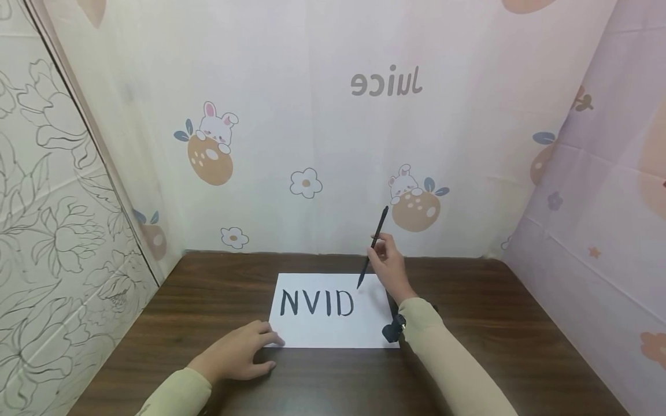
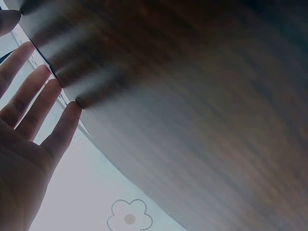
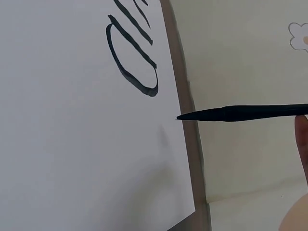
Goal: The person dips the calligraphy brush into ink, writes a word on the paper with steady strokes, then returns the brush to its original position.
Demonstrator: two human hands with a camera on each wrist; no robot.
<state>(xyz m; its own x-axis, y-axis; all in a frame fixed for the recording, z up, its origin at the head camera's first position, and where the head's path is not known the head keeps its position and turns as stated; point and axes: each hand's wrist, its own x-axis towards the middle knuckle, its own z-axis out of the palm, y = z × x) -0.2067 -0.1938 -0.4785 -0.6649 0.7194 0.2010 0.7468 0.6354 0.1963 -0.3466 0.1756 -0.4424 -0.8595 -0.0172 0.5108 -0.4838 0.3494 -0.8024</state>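
Note:
A white sheet of paper (image 1: 333, 334) lies on the table, with the black letters "NVID" (image 1: 317, 303) in brush strokes. My right hand (image 1: 389, 264) pinches a slim black brush pen (image 1: 381, 222) between thumb and fingers, the shaft slanting up and right. In the right wrist view, the pointed tip of the brush pen (image 3: 207, 115) seems to hover over the paper, right of the "D" (image 3: 132, 60); a faint shadow falls below. My left hand (image 1: 236, 351) rests at the sheet's lower left corner, its fingers stretched out and the fingertips touching down there.
The dark wooden table (image 1: 208, 289) extends on both sides of the sheet. Behind it hangs a pale curtain (image 1: 307, 133) printed with rabbits, fruit and flowers. A flower-patterned panel (image 1: 57, 231) stands at the left. A small black device (image 1: 393, 329) sits on my right wrist.

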